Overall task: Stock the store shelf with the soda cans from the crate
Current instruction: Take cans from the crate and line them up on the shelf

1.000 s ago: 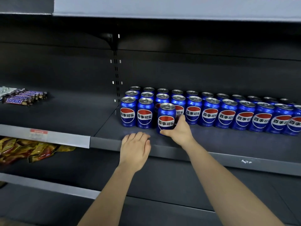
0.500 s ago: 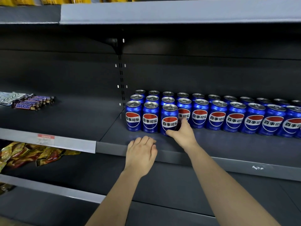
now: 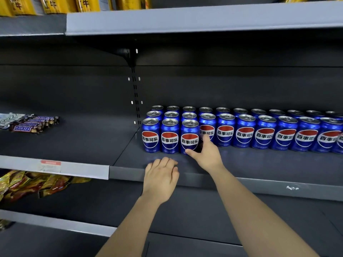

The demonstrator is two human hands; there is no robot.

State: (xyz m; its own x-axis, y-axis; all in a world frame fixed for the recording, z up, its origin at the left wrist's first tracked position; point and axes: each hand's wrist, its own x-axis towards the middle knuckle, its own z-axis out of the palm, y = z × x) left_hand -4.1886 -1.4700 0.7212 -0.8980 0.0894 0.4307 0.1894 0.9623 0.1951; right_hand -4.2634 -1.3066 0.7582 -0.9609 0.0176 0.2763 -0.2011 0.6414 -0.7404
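Note:
Several blue soda cans stand in rows on the dark shelf. At the left end of the front row stand three cans. My right hand grips the third of them, a blue can, low on its right side with thumb and fingers. My left hand rests flat on the shelf's front edge, just in front of the cans, holding nothing. The crate is out of view.
Chocolate bars lie on the left shelf section. Snack bags fill the shelf below at left. Yellow cans stand on the top shelf. A price-label strip runs along the left shelf edge. An upright bracket divides the sections.
My right hand has pushed the can back into line with the two front cans at the left. My left hand has stayed on the shelf edge. The camera has tilted upward.

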